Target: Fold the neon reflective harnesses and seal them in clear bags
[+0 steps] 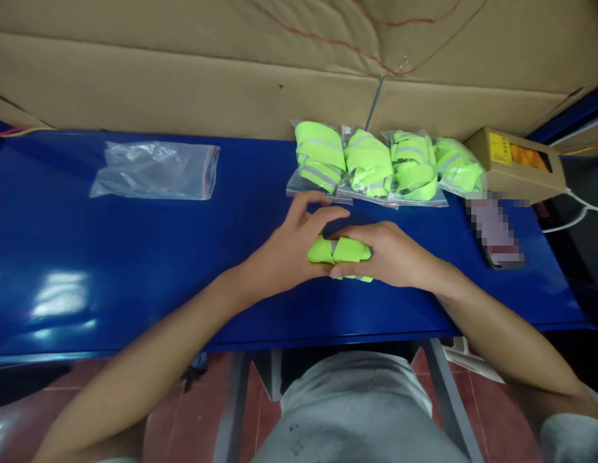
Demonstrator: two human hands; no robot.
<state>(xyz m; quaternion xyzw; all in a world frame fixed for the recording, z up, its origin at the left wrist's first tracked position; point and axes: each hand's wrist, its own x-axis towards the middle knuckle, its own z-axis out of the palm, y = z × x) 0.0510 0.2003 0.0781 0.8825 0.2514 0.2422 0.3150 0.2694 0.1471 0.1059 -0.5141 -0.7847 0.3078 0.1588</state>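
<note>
A folded bundle of neon-yellow reflective strap (347,249) with grey stripes is between my two hands, above the near part of the blue table. My right hand (400,254) is closed round its right end, thumb across the near side. My left hand (284,251) holds the left end low, near the thumb, while two of its fingers are lifted and curved apart above the bundle. The hidden fingers behind the bundle cannot be made out. Beyond my hands lie several clear zip bags with similar neon-yellow reflective straps, among them the leftmost filled bag (320,154).
An unfilled clear zip bag (157,170) with a red seal line lies at the back left of the blue table (135,257). To the right are a cardboard box (516,164) and a phone-like item (496,231), partly blurred. Cardboard (183,83) lines the back.
</note>
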